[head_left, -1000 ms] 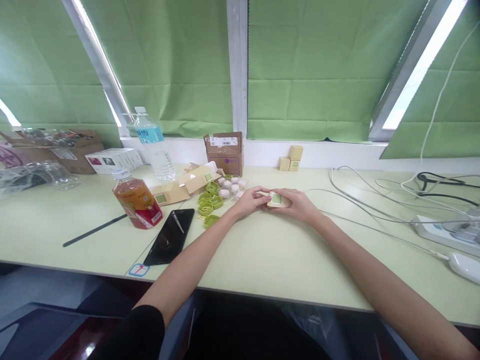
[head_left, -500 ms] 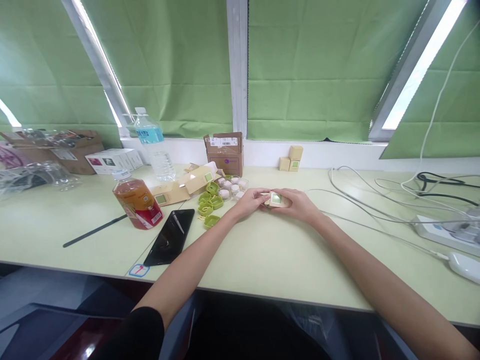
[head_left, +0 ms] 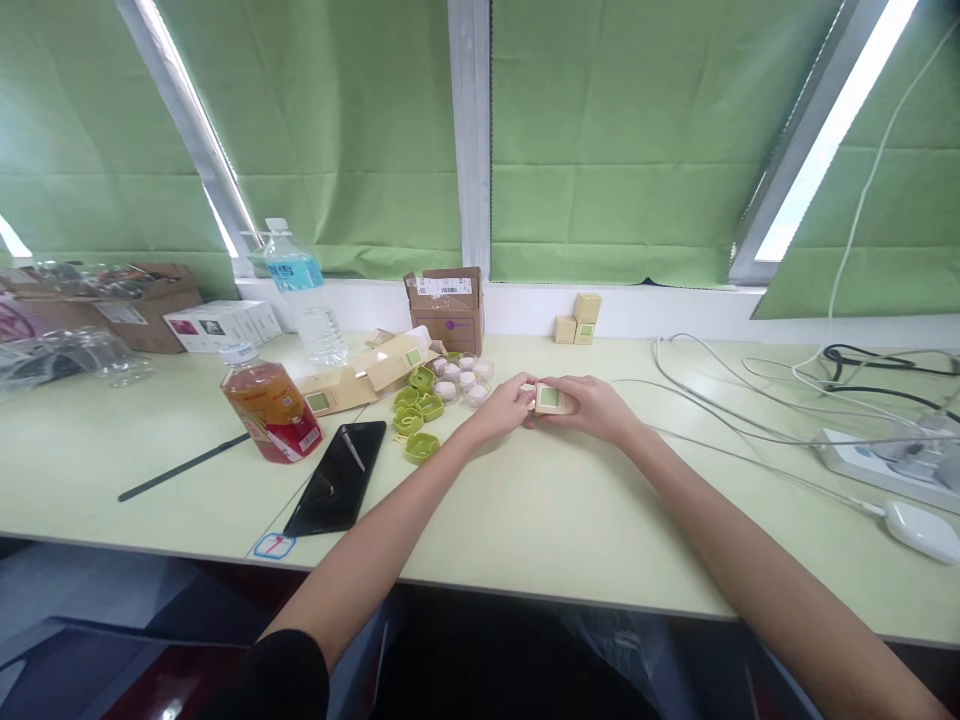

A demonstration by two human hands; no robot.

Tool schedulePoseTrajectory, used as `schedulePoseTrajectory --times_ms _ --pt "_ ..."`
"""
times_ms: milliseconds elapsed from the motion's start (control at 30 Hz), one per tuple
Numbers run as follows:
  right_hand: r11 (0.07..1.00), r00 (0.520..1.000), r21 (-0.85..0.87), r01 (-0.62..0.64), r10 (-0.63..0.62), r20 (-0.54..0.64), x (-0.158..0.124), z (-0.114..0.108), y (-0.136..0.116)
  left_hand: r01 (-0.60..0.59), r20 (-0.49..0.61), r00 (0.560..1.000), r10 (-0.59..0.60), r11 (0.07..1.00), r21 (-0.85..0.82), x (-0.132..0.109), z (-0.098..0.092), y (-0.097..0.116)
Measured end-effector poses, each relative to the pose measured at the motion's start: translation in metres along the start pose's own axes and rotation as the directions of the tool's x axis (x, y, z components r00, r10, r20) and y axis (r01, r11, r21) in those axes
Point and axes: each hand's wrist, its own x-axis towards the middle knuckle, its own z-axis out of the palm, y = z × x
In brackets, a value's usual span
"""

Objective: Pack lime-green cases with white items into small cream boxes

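Both my hands meet at the middle of the pale green table (head_left: 525,510) around a small beige box with a green square window (head_left: 550,398). My right hand (head_left: 596,410) wraps it from the right side. The fingers of my left hand (head_left: 504,408) pinch its left end. Just left of my hands lie several green plastic trays (head_left: 418,410) and small clear cups with white contents (head_left: 461,380). Flat unfolded beige boxes (head_left: 367,375) lie beyond them.
A black phone (head_left: 337,478), an orange drink bottle (head_left: 270,415) and a black stick (head_left: 184,467) lie left. A water bottle (head_left: 304,295), a brown carton (head_left: 446,305) and stacked beige boxes (head_left: 577,318) stand at the back. Cables (head_left: 750,400) and a power strip (head_left: 885,465) occupy the right.
The small box has been turned slightly between my hands, its left end now pinched by my left fingers. The view has shifted a little; nothing else moved.
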Motion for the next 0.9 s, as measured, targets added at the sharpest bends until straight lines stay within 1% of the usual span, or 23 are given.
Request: schedulePoseTrajectory --times_ms 133,267,333,433,533,600,733,833,900 --pt "1.0 1.0 0.017 -0.013 0.013 -0.006 0.0 0.0 0.002 0.028 -0.019 0.999 -0.028 1.0 0.003 0.001 0.004 0.003" --pt "0.999 0.999 0.025 -0.035 0.035 -0.022 -0.005 -0.001 0.01 0.043 -0.046 0.998 -0.042 0.999 0.008 0.0 -0.001 0.004" --pt "0.999 0.998 0.005 -0.047 0.048 -0.038 -0.009 -0.001 0.016 0.064 -0.037 0.997 -0.064 0.998 -0.01 -0.001 -0.004 0.004" --pt "0.999 0.999 -0.021 -0.03 0.029 -0.042 -0.011 0.0 0.02 0.079 -0.018 0.997 -0.079 0.996 -0.039 0.0 -0.006 0.004" --pt "0.999 0.997 -0.006 -0.053 0.053 -0.05 -0.009 0.004 0.016 0.038 -0.114 0.993 -0.037 0.999 0.007 0.002 -0.005 0.003" --pt "0.997 0.996 0.013 -0.073 0.074 -0.042 -0.008 0.005 0.013 0.002 -0.173 0.985 0.016 0.995 0.1 0.002 -0.005 -0.001" --pt "0.991 0.992 0.034 -0.127 0.127 -0.015 -0.009 0.005 0.014 -0.076 -0.204 0.966 0.158 0.931 0.357 0.001 -0.011 -0.01" --pt "0.989 0.99 0.029 -0.143 0.143 -0.011 -0.011 0.004 0.019 -0.1 -0.227 0.95 0.213 0.901 0.423 -0.001 -0.013 -0.012" --pt "0.992 0.992 0.009 -0.124 0.124 -0.007 -0.011 0.004 0.019 -0.143 -0.212 0.937 0.277 0.86 0.49 -0.003 -0.011 -0.009"
